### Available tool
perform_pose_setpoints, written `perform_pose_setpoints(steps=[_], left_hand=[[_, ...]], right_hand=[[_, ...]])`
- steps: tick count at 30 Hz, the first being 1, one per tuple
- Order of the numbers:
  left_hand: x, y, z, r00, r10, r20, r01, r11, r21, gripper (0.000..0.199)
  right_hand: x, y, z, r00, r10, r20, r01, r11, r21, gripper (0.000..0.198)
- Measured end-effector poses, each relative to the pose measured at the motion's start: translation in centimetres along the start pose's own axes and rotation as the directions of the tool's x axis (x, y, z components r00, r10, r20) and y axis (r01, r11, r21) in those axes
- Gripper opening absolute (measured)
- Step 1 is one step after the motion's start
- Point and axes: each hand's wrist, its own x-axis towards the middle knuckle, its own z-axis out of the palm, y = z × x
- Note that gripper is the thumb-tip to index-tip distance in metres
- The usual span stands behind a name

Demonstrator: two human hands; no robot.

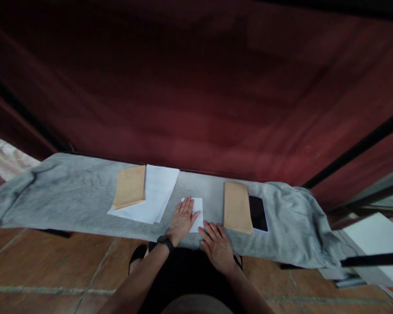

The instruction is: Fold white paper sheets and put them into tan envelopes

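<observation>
A small white piece of paper, seemingly folded, lies on the grey cloth in front of me. My left hand rests flat over its left part, fingers stretched out and thumb reaching across it. My right hand lies palm down by its lower right corner, fingers spread, fingertips at or near the paper's edge. On the left, brown envelopes sit partly over larger white sheets. Another stack of brown envelopes lies to the right of my hands.
A dark-screened phone lies beside the right stack. The grey cloth covers a narrow bench-like surface. Behind it hangs a dark red sheet with black poles. A white box stands at the right, above the tiled floor.
</observation>
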Motion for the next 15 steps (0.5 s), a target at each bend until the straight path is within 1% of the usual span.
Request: perform_pose_setpoints(steps=[3, 7, 15], left_hand=[[-0.1, -1.0, 0.3, 0.998, -0.048, -0.041, 0.049, 0.999, 0.007, 0.07], [-0.5, -1.8, 0.5, 0.992, -0.1, -0.081, 0.1, 0.995, -0.009, 0.071], [-2.0, -1.6, -0.1, 0.962, -0.243, -0.125, 0.244, 0.97, -0.006, 0.069]], right_hand=[[-0.1, 0.1, 0.1, 1.0, 0.004, 0.006, -0.004, 1.0, 0.009, 0.047], [0.0, 0.0, 0.0, 1.0, 0.008, 0.018, -0.009, 1.0, 0.023, 0.046], [0.1, -0.2, -0.2, 0.999, 0.024, 0.03, -0.025, 0.999, 0.033, 0.046]])
